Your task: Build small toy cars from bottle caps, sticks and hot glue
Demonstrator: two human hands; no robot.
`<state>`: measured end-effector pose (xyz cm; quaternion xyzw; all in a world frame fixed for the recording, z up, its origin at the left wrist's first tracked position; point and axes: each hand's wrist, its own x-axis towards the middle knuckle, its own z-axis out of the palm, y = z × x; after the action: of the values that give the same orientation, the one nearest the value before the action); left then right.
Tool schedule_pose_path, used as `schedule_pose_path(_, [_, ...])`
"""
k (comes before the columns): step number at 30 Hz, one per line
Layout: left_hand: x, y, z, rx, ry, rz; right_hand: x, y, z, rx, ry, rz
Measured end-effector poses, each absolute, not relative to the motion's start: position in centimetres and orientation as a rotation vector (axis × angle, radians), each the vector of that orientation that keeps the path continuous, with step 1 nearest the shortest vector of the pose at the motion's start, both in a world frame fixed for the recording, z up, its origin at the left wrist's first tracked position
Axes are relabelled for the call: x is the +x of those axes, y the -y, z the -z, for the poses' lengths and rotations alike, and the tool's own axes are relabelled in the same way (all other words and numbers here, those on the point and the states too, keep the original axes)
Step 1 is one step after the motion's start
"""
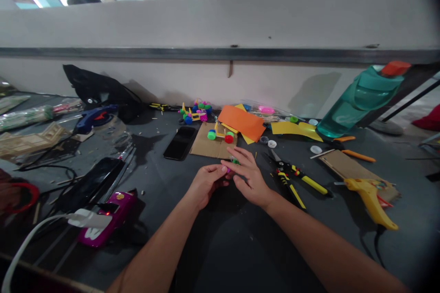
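Note:
My left hand [208, 184] is closed in a pinch around a small purple piece [228, 170], mostly covered by the fingers. Beside it, my right hand [250, 178] has its fingers stretched out and apart, the tips over the piece. A bit of green [235, 161] shows between the right fingers; whether it belongs to the purple piece I cannot tell. Just beyond the hands lies a cardboard sheet [202, 146], and on it stands a small wheeled model with a green wheel [211, 135] and a red wheel [228, 138].
A black phone [179, 143] lies left of the cardboard. Pliers [292, 174], a yellow glue gun [373, 203] and a leaning teal bottle [357, 100] are on the right. Orange paper [242, 122] and a colourful model [195, 112] sit behind. A purple power strip [110, 219] is at left.

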<state>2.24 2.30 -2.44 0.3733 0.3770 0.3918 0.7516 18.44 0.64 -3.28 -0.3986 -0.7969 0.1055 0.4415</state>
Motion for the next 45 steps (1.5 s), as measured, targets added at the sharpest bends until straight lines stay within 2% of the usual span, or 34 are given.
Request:
schedule_pose_path(10, [2.47,-2.14,2.51,0.774,-0.807,-0.857,17.83,-0.96,3.77,-1.076,1.770,-0.183])
schedule_pose_path(45, [2.39,-2.37,2.89,0.775,-0.840,-0.874,18.09,-1.03,3.63,-1.065,1.769,-0.200])
